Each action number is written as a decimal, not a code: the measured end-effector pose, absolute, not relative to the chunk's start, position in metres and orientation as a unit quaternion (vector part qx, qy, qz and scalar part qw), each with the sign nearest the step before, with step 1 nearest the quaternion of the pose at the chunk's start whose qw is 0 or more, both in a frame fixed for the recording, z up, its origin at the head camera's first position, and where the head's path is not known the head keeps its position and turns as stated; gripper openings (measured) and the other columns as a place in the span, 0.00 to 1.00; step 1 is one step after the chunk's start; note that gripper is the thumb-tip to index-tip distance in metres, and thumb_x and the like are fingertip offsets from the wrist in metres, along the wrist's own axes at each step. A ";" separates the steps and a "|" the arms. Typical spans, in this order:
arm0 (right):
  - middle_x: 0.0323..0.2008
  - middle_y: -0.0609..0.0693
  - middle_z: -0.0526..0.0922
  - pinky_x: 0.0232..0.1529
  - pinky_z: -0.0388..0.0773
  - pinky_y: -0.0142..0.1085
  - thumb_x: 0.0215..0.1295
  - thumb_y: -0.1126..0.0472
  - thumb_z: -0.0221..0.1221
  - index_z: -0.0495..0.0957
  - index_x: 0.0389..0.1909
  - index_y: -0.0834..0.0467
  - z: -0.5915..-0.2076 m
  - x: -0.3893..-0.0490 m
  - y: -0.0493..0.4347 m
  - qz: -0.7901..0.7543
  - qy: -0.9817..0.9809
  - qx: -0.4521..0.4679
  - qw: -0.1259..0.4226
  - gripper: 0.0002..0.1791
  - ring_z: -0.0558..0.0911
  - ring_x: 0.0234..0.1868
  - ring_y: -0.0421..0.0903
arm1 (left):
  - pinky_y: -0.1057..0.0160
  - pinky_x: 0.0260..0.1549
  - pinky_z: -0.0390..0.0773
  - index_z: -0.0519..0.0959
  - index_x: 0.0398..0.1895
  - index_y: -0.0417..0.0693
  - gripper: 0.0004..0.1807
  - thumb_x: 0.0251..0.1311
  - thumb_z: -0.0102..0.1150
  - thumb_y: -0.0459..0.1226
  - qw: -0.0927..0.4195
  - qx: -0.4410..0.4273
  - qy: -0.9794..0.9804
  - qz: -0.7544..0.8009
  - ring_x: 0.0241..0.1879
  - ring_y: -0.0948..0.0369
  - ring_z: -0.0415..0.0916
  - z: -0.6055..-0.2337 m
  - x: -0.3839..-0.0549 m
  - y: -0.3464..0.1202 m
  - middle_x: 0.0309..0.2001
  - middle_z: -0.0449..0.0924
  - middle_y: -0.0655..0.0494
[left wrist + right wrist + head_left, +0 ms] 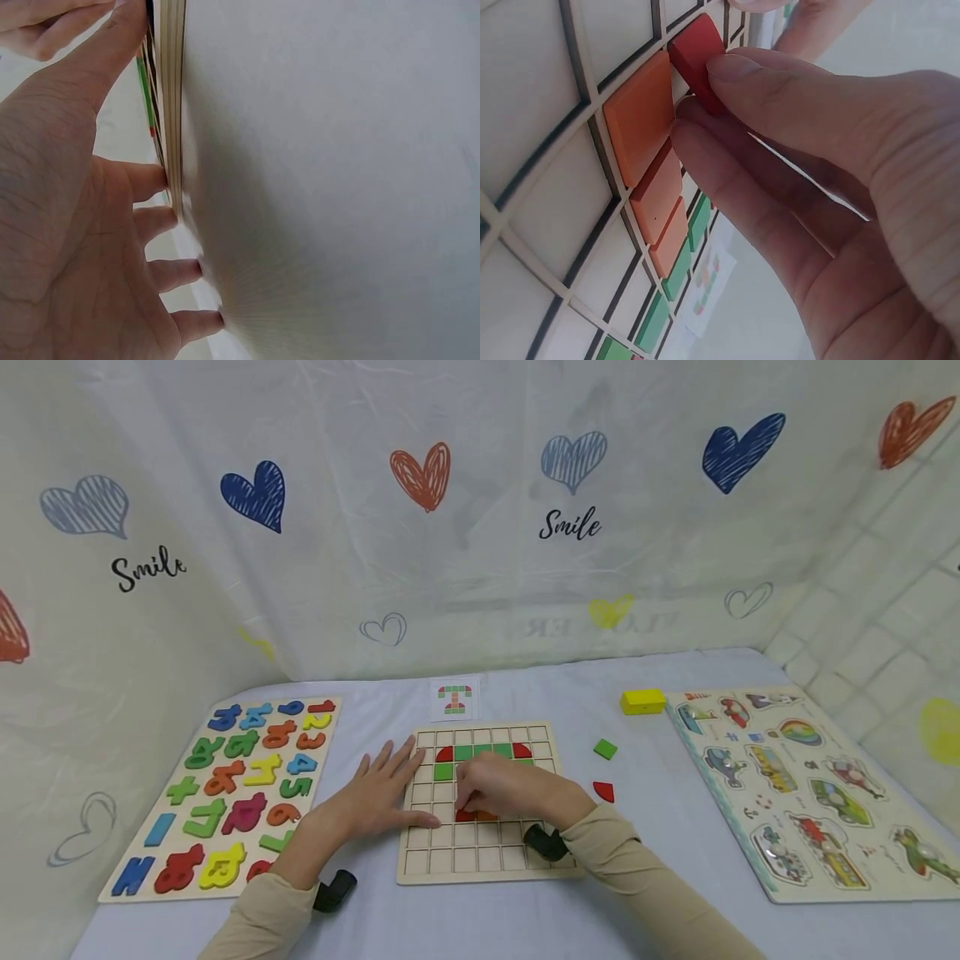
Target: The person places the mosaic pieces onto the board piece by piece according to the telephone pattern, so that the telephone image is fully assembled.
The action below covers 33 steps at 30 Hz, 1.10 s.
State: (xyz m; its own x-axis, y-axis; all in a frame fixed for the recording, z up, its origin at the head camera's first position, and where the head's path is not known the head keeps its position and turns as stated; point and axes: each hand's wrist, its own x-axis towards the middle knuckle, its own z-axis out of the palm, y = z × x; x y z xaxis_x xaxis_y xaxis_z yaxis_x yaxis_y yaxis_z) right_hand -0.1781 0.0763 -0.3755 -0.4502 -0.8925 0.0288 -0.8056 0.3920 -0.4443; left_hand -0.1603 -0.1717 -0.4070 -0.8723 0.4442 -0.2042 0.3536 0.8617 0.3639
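Your right hand (506,785) has one red piece (697,60) pinched between thumb and fingers, over the grid board (420,860), right beside the nearest of three orange squares (641,116); whether it sits flat, I can't tell. And there's your left hand (375,797), fingers spread apart, fingertips against the board's left edge and thumb lying over its top. Beyond your right hand, the top row shows three green squares (482,750) between two red corner pieces (521,751).

Counting on: one pattern card (454,700) past the board's far edge; out to the right of your right hand, one loose green square (605,748) and one loose red wedge (603,791); farther off that way, one yellow block (642,702). One letter board (187,895) lies left of your left hand, the gap tight there. One picture board (817,895) sits well right of your right hand, with a broad stretch of bench (652,810) between its edge and the grid's.
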 end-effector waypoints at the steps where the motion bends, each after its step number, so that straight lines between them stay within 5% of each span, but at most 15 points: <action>1: 0.34 0.46 0.87 0.42 0.78 0.20 0.66 0.70 0.70 0.92 0.38 0.61 -0.375 -0.178 0.076 -0.195 0.828 -0.514 0.106 0.04 0.82 0.36 0.35 | 0.26 0.73 0.41 0.51 0.85 0.44 0.63 0.58 0.62 0.71 0.142 0.209 0.954 0.161 0.82 0.35 0.35 -0.407 -0.160 -0.172 0.85 0.40 0.43; 27: 0.34 0.46 0.86 0.41 0.77 0.19 0.65 0.70 0.70 0.92 0.38 0.59 -0.378 -0.171 0.074 -0.145 0.834 -0.528 0.062 0.05 0.82 0.36 0.36 | 0.26 0.73 0.42 0.52 0.84 0.42 0.62 0.59 0.63 0.70 0.137 0.213 0.955 0.157 0.82 0.34 0.36 -0.407 -0.159 -0.172 0.85 0.41 0.41; 33: 0.37 0.47 0.85 0.42 0.78 0.23 0.68 0.70 0.67 0.91 0.42 0.60 -0.378 -0.172 0.087 -0.212 0.834 -0.502 0.091 0.06 0.80 0.37 0.35 | 0.26 0.73 0.42 0.52 0.84 0.43 0.62 0.59 0.62 0.70 0.137 0.214 0.955 0.154 0.81 0.33 0.37 -0.407 -0.159 -0.172 0.85 0.41 0.41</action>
State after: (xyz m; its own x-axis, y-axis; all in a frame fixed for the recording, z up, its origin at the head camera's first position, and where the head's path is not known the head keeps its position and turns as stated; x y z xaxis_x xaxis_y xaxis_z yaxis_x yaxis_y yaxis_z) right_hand -0.1722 0.0865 -0.3776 -0.4801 -0.8751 0.0607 -0.7978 0.4068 -0.4449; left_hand -0.1591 -0.1715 -0.4072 -0.8710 0.4507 -0.1956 0.3662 0.8609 0.3532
